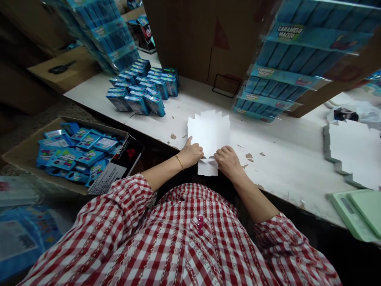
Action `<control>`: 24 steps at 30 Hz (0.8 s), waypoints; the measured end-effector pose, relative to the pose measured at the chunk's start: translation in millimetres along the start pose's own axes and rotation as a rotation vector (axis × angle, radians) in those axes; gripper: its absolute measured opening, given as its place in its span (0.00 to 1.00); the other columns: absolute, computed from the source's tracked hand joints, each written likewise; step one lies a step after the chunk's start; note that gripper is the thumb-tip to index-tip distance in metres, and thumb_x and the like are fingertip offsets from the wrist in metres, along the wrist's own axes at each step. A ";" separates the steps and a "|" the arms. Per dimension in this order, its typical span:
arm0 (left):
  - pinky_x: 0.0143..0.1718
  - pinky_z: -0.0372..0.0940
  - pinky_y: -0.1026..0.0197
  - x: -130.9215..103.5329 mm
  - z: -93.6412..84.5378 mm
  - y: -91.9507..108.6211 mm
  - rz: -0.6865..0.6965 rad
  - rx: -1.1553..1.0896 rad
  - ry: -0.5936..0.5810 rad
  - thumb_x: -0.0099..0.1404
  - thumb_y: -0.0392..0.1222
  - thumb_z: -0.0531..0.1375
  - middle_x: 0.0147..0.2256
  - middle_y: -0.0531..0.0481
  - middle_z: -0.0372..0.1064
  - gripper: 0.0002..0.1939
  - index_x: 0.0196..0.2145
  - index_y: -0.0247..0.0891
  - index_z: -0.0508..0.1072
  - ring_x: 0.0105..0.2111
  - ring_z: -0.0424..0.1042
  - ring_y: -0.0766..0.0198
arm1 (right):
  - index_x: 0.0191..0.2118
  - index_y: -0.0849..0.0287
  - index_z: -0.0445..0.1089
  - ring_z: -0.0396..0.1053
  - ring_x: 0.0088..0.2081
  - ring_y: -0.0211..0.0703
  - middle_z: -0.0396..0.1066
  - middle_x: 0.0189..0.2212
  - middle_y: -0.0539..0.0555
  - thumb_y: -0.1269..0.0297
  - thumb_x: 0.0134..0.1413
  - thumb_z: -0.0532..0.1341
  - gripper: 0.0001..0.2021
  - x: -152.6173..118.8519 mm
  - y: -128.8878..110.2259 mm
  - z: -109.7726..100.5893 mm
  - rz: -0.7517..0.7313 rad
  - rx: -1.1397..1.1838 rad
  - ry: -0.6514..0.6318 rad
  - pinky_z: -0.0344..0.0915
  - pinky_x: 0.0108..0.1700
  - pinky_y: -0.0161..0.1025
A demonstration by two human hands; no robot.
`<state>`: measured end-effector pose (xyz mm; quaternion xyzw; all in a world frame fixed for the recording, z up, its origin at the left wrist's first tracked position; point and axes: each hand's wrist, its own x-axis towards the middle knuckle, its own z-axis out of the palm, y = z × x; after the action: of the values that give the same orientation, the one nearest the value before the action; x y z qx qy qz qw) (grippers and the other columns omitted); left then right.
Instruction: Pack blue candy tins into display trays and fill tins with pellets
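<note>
A white die-cut cardboard blank lies at the front edge of the white table, its lower flap reaching past the edge. My left hand grips its lower left side, fingers curled in and thumb pointing up along the card. On the lower right side, my right hand pinches the card with bent fingers. Small flaps between the two hands stand slightly folded. The undersides of the fingers are hidden.
Small blue boxes stand grouped at the back left. Blue packs in clear sleeves stack at the right. More flat blanks lie beside a green scale. A carton of blue packets sits lower left.
</note>
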<state>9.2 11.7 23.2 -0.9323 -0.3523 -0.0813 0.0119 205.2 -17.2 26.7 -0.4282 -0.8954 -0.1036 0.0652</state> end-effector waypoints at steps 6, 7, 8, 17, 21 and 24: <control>0.38 0.56 0.56 33.6 -1.1 5.1 -0.038 -0.016 -0.259 0.59 0.35 0.58 0.27 0.46 0.73 0.08 0.25 0.36 0.75 0.31 0.70 0.61 | 0.25 0.64 0.71 0.59 0.31 0.43 0.69 0.25 0.57 0.77 0.51 0.54 0.10 14.1 3.3 12.0 -0.058 -0.032 -0.128 0.49 0.36 0.40; 0.35 0.55 0.57 36.0 -1.4 5.8 -0.047 -0.029 -0.281 0.59 0.35 0.58 0.28 0.45 0.74 0.07 0.26 0.36 0.75 0.31 0.70 0.60 | 0.25 0.64 0.71 0.59 0.31 0.43 0.69 0.25 0.57 0.77 0.51 0.54 0.10 14.9 4.1 13.6 -0.060 -0.030 -0.132 0.50 0.36 0.41; 0.33 0.54 0.57 37.4 -1.8 6.9 -0.057 -0.037 -0.291 0.59 0.36 0.57 0.29 0.44 0.74 0.07 0.28 0.37 0.76 0.32 0.71 0.59 | 0.25 0.64 0.71 0.60 0.31 0.43 0.68 0.25 0.57 0.77 0.51 0.54 0.10 15.5 4.9 14.5 -0.061 -0.027 -0.136 0.50 0.36 0.41; 0.36 0.54 0.54 36.2 -0.9 12.9 -0.118 -0.069 -0.251 0.63 0.37 0.53 0.33 0.44 0.75 0.10 0.32 0.37 0.76 0.36 0.72 0.55 | 0.59 0.62 0.56 0.43 0.62 0.60 0.56 0.58 0.61 0.59 0.51 0.59 0.30 -29.0 -2.0 12.7 -0.036 0.050 0.019 0.39 0.60 0.62; 0.36 0.54 0.54 36.7 3.1 9.1 -0.069 -0.089 -0.222 0.62 0.38 0.55 0.31 0.44 0.75 0.10 0.30 0.37 0.76 0.36 0.72 0.56 | 0.59 0.60 0.55 0.29 0.65 0.56 0.54 0.60 0.58 0.73 0.51 0.55 0.27 -42.3 -2.9 33.0 -0.019 0.173 0.159 0.47 0.60 0.62; 0.35 0.55 0.56 36.5 6.0 4.7 -0.048 -0.121 -0.175 0.63 0.41 0.55 0.29 0.44 0.74 0.10 0.31 0.37 0.75 0.33 0.72 0.57 | 0.55 0.62 0.61 0.32 0.65 0.51 0.61 0.55 0.59 0.80 0.51 0.48 0.25 -30.9 -3.2 44.5 0.041 0.328 0.286 0.58 0.58 0.55</control>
<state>40.2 32.6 23.3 -0.9261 -0.3686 -0.0209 -0.0770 220.8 -31.7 -23.2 -0.4107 -0.8731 -0.0151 0.2624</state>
